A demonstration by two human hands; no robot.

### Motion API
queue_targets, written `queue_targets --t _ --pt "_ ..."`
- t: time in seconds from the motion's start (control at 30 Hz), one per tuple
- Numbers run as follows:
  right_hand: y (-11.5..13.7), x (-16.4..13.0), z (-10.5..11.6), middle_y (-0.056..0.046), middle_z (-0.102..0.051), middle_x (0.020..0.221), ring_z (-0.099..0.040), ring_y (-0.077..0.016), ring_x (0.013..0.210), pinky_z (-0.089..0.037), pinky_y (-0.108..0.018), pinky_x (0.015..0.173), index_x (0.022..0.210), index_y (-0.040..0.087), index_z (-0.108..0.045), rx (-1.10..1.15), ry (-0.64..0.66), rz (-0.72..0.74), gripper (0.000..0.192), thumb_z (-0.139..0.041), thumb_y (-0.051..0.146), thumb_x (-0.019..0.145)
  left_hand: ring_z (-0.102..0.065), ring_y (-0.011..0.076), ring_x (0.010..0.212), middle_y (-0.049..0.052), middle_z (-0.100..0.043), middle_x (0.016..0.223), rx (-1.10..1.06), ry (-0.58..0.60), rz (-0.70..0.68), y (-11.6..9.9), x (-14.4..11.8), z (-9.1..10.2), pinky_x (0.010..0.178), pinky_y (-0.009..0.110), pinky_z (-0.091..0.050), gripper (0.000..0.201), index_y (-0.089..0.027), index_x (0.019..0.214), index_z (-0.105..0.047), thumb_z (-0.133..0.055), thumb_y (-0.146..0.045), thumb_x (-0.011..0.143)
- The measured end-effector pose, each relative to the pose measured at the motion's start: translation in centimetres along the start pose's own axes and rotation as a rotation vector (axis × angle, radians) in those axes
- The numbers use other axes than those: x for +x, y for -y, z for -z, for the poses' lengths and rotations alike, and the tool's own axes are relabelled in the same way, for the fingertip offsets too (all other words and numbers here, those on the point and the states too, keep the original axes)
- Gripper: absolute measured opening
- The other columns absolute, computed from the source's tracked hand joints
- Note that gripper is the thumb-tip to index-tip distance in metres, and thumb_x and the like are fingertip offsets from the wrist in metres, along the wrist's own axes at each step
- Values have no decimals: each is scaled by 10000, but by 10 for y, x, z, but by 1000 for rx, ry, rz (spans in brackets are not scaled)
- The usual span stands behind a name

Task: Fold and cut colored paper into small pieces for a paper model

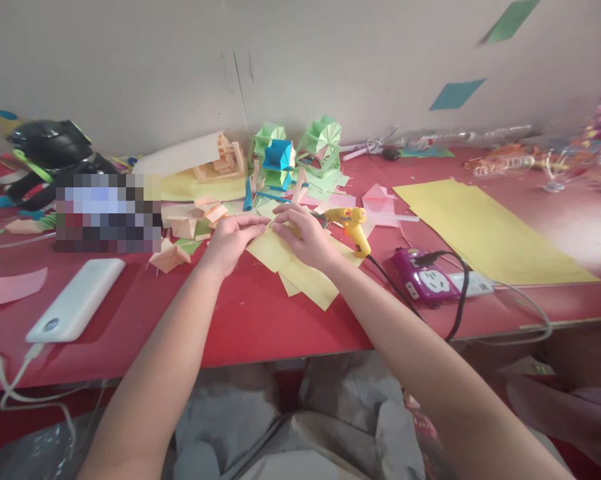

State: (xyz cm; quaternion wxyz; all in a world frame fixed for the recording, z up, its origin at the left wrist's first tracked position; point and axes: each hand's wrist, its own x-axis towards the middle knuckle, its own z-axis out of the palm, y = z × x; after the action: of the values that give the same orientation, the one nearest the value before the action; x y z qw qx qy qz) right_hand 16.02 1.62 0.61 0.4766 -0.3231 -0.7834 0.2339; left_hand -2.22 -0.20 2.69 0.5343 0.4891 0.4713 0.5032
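My left hand (233, 241) and my right hand (305, 235) meet fingertip to fingertip over the table's middle. Each has thumb and fingers pinched on a small piece of pale yellow paper, mostly covered by the fingers. Beneath them lie loose yellow paper sheets (313, 285). Just right of my right hand lies a yellow hot glue gun (351, 223), its nozzle partly hidden behind the hand. Behind the hands stand folded paper shapes: a blue one (279, 155) and green fan-like ones (325, 141). Folded peach paper pieces (170, 255) lie left of my left hand.
A purple power strip (427, 279) with a black plug and cable sits at right, beside a large yellow sheet (510, 233). A white power bank (77, 300) lies at left on the red table (260, 333). A blurred-out object (109, 213) stands behind it.
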Motion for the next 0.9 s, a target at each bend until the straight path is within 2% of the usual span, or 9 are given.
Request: queue_targets --t 0.2,0.43,0.57,0.7,0.8,0.9 --pt "2 0 0 -116 -679 1125 -641 -229 1085 -485 -416 986 904 209 -596 43 -6 4 154 -538 330 979 -719 234 904 82 -793 931 91 3 -103 4 1 1 833 352 -576 341 -192 918 -816 -905 -376 645" --pt "2 1 2 -117 -698 1154 -650 -233 1102 -488 -424 990 912 221 -590 8 -8 3 148 -542 346 975 -729 241 900 89 -798 949 151 -47 -154 3 1 0 836 361 -589 358 -194 896 -815 -903 -434 645" --pt "2 0 0 -113 -716 1144 -666 -233 1069 -502 -426 960 927 219 -588 3 -17 -27 148 -518 338 978 -734 259 916 99 -799 974 199 -58 -166 4 0 -2 838 371 -594 400 -182 922 -805 -883 -474 660" --pt "3 -1 -1 -107 -718 1185 -666 -230 1096 -504 -415 959 915 221 -601 25 -59 -80 137 -572 350 950 -739 262 919 96 -799 947 240 -80 -186 5 1 -2 859 375 -590 396 -180 928 -796 -862 -486 687" --pt "0 0 0 -102 -720 1144 -670 -221 1040 -532 -375 858 887 220 -591 51 -97 -143 197 -616 412 921 -740 251 913 88 -798 944 285 -96 -235 3 0 0 875 366 -581 351 -186 919 -789 -838 -473 723" --pt "-4 1 3 -76 -704 977 -642 -187 867 -526 -333 744 840 215 -565 12 -70 -161 305 -640 506 895 -738 242 895 86 -793 916 361 -89 -287 1 0 2 859 352 -577 309 -184 910 -778 -804 -456 765"
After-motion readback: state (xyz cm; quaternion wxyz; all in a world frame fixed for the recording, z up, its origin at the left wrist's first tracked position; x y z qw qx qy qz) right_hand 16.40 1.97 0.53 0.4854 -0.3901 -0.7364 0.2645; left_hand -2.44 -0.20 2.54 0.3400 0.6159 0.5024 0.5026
